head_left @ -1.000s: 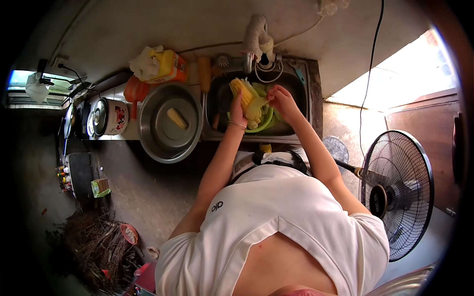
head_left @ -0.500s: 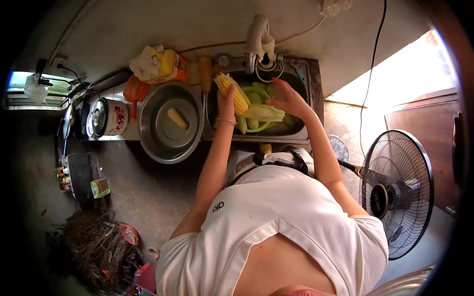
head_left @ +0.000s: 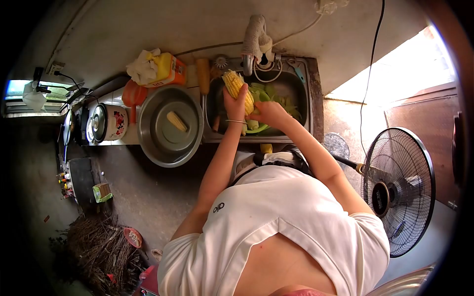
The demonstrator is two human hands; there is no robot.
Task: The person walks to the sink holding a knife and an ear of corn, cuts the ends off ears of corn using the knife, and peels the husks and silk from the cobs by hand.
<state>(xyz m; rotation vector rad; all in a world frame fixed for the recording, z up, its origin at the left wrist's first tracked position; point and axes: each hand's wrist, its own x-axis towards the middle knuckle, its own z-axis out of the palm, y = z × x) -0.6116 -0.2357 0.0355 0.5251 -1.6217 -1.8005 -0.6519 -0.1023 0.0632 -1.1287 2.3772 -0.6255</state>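
Note:
My left hand [head_left: 235, 102] is wrapped round a yellow ear of corn [head_left: 235, 85], its bare kernels tilted up toward the sink's back left. My right hand [head_left: 271, 114] is closed at the lower end of the same ear, and its fingers partly hide that end. Below both hands, a green basin [head_left: 260, 129] with pale green husks sits in the metal sink [head_left: 311, 98]. Loose green husks [head_left: 289, 104] lie to its right. Another peeled ear [head_left: 176, 121] rests in the large metal basin [head_left: 148, 140] to the left.
A cloth-wrapped faucet [head_left: 253, 42] rises behind the sink. Left of it stand an orange-yellow jug [head_left: 170, 70], a red ladle [head_left: 134, 93] and a flowered pot [head_left: 114, 122]. A standing fan [head_left: 397, 192] is at my right, and dry sticks [head_left: 96, 241] lie at lower left.
My right hand, open and apart from the ear before, has moved left and closed at its lower end. The pale husk hanging there is now mostly out of sight. The left hand shifted slightly right.

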